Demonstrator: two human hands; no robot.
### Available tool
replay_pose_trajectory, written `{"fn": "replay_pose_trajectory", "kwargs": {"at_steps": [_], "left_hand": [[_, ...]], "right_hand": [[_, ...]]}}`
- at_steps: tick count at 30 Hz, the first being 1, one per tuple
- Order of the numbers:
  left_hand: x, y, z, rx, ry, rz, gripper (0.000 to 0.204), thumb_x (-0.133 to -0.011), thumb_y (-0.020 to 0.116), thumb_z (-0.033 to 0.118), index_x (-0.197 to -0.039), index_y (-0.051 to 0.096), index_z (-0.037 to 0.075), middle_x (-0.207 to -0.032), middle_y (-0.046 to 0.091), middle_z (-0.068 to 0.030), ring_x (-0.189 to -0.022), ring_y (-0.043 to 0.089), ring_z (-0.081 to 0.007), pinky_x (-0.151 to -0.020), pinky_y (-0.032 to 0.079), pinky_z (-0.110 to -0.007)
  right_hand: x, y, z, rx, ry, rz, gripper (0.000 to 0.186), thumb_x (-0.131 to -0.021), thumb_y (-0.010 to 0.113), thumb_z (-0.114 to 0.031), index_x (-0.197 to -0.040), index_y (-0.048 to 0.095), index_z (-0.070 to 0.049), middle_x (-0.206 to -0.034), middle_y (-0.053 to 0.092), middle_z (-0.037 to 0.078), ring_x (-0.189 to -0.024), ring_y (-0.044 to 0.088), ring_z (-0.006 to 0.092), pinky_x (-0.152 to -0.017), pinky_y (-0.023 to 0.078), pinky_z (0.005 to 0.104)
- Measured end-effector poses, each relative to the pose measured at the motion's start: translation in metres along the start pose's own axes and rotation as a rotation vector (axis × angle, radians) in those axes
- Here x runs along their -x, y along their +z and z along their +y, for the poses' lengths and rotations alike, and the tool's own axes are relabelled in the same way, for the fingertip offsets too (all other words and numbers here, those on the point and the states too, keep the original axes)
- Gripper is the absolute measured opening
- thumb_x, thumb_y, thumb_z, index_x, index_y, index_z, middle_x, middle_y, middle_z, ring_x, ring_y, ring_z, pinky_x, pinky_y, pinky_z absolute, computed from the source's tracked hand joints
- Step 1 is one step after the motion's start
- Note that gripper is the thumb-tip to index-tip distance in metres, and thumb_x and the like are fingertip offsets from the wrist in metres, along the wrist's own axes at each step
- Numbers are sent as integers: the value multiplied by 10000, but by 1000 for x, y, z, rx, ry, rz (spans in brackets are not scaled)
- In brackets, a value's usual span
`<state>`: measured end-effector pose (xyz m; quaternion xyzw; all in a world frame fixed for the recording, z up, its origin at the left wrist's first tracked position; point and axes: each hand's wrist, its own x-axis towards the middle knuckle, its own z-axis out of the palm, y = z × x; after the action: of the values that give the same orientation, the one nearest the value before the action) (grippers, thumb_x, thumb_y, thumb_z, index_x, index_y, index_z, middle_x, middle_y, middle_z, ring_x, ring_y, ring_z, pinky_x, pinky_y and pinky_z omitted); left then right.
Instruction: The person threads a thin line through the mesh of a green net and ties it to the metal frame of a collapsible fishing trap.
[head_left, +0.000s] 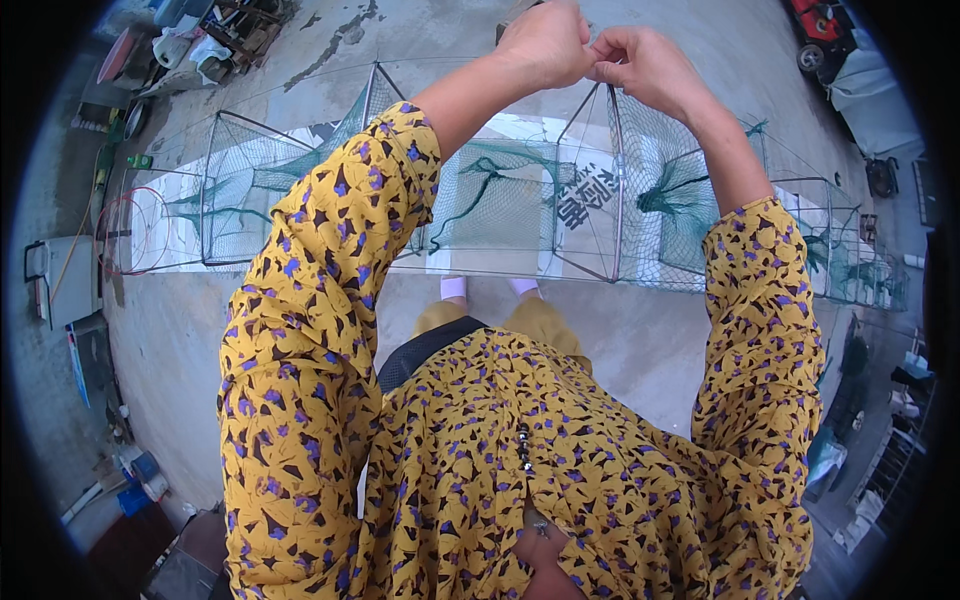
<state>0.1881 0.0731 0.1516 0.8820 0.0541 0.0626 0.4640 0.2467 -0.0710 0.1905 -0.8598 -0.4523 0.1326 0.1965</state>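
- Large dark writing (590, 190) shows through the framed net (490, 170), on a pale surface (640, 160).
- The net stretches crosswise before the feet (454, 289); bunched green mesh (672, 190) is inside.
- Left hand (548, 45) and right hand (648, 72) meet at its upper edge, each grip closed; I cannot tell on what.

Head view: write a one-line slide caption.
Left hand and right hand close together at the top of a long green net cage spread over a concrete floor.

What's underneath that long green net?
A pale sheet with dark printing and grey floor show through the green net; whatever the arms cover there is hidden.
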Motion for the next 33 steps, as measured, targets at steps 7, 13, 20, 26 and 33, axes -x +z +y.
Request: {"fn": "replay_pose_trajectory", "kwargs": {"at_steps": [7, 13, 20, 26, 33], "left_hand": [[61, -38, -5, 406, -171, 195, 247, -763, 606, 203, -905, 507, 26, -703, 584, -74, -565, 563, -189, -532, 473, -317], [86, -29, 13, 377, -397, 261, 248, -823, 547, 140, -1009, 551, -24, -780, 604, -53, -584, 570, -97, -504, 459, -217], [70, -14, 8, 922, -487, 403, 205, -830, 569, 152, -1005, 584, 48, -746, 589, -29, -476, 399, -49, -421, 320, -185], [64, -9, 11, 1070, -336, 430, 100, -775, 596, 33, -874, 606, 18, -731, 600, -46, -547, 486, -80, -458, 396, -199], [69, -16, 14, 914, -350, 401, 109, -809, 580, 85, -910, 620, 89, -633, 523, 14, -443, 346, -29, -374, 246, -190]], "right_hand": [[-31, -10, -29, -246, -79, -159, 132, -839, 578, -175, -882, 570, -50, -722, 574, -23, -608, 520, 36, -529, 421, 169], [-56, -9, -29, -489, -36, -211, 174, -829, 563, -202, -855, 553, -30, -722, 571, 29, -602, 549, 82, -520, 463, 215], [-63, -4, -29, -375, -188, -121, 151, -857, 555, -210, -901, 542, -67, -731, 554, -37, -601, 501, 23, -492, 376, 158], [-46, -2, -31, -595, -133, 23, 171, -836, 575, -156, -892, 526, -3, -715, 558, 8, -558, 473, 50, -512, 392, 182], [-48, 14, -32, -821, 59, 74, 171, -839, 565, -129, -893, 514, 25, -711, 560, 31, -571, 481, 62, -527, 405, 185]]}}
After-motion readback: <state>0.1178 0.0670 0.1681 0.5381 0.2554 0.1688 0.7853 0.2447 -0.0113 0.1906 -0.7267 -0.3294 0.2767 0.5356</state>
